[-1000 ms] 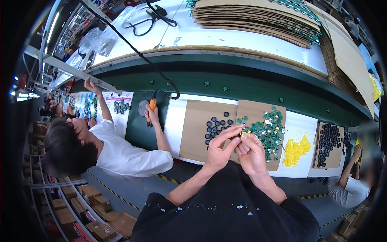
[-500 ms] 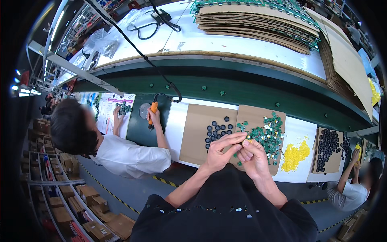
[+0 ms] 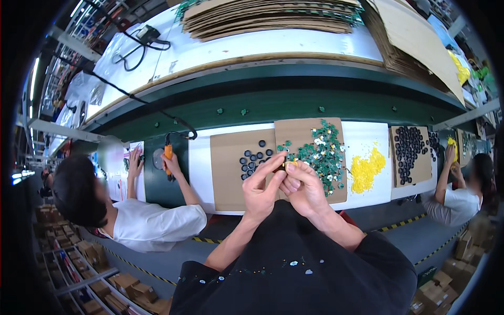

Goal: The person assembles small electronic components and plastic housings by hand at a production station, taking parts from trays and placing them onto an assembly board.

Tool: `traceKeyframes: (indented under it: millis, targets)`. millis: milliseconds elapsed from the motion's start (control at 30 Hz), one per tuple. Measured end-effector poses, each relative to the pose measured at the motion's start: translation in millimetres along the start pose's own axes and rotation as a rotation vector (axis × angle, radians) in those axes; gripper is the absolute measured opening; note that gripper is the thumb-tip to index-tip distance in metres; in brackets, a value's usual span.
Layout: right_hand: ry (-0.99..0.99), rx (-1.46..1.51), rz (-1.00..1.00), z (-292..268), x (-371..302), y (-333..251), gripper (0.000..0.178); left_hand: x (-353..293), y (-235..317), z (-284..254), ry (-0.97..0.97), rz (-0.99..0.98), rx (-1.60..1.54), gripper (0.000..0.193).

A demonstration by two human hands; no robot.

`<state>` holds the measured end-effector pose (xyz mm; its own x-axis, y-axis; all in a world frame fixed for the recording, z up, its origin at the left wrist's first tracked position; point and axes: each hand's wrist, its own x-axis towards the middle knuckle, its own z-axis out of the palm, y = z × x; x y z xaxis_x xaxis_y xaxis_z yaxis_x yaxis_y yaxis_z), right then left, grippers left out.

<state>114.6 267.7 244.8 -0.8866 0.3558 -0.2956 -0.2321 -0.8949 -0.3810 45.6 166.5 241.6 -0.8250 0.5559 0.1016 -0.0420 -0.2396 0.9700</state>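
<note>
My left hand (image 3: 262,186) and my right hand (image 3: 302,189) meet over the front of a brown cardboard sheet (image 3: 228,173). Their fingertips pinch a small yellow piece (image 3: 289,164) between them; how it is shaped is too small to tell. Just beyond the fingers lies a heap of small green parts (image 3: 317,155) on a second cardboard sheet. Several black round parts (image 3: 254,157) sit on the left sheet, close to my left hand's fingers. A pile of yellow parts (image 3: 367,169) lies to the right on the white table.
A person in a white shirt (image 3: 152,223) works at my left with an orange-handled tool (image 3: 168,154). Another person (image 3: 454,197) sits at my right by a cardboard sheet of black parts (image 3: 409,152). Stacked cardboard (image 3: 273,16) lies on the upper shelf.
The view has shifted a little. My hands stay together over the cardboard, fingers working the small piece. The person at my left has leaned further toward the table.
</note>
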Motion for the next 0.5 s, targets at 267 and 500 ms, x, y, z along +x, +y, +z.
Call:
traceKeyframes:
  millis: [267,500]
  targets:
    - [-0.008,0.046,0.106,-4.1,-1.4,-3.7,0.022,0.1,-4.7,-2.7,-0.026,0.109,0.172,0.035]
    - [0.030,0.044,0.115,0.1,1.0,-7.1,0.022,1.7,-3.3,-3.0,-0.022,0.169,0.308,0.034]
